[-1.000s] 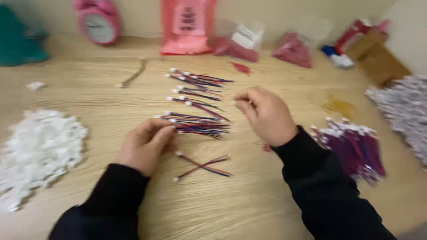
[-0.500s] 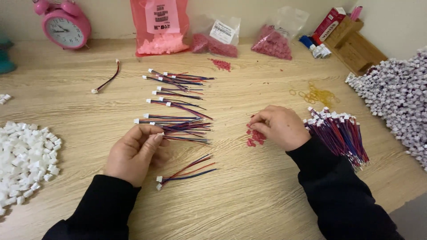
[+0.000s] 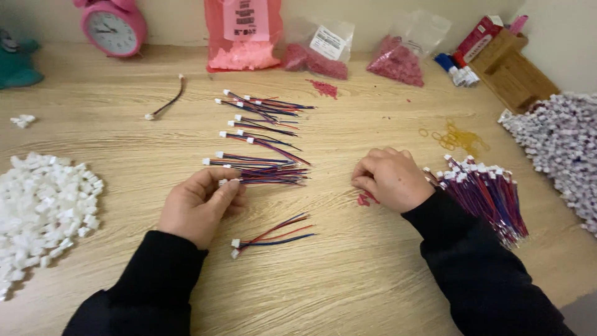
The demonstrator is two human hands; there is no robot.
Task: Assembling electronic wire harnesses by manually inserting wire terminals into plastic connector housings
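Note:
My left hand (image 3: 200, 205) pinches the white-plug end of a bundle of red, blue and black wire leads (image 3: 273, 176) lying on the wooden table (image 3: 348, 274). My right hand (image 3: 392, 177) rests curled, fingertips on a small heap of red pieces (image 3: 365, 199); whether it grips any I cannot tell. Above the bundle lie several more groups of leads (image 3: 264, 115) in rows. A separate lead set (image 3: 270, 235) lies below my left hand. A thick pile of finished leads (image 3: 488, 193) sits to the right of my right hand.
A heap of white plastic connectors (image 3: 40, 208) lies far left. A grey-white pile of parts (image 3: 559, 149) fills the right edge. Along the back stand a pink alarm clock (image 3: 114, 25), pink and red bags (image 3: 244, 34), yellow rubber bands (image 3: 457, 137), a wooden box (image 3: 510, 71), and one stray lead (image 3: 166, 106).
The view has swung right and downward. My right hand moved from the wire rows over to the red pieces on the right. My left hand stayed at the bundle's plug end.

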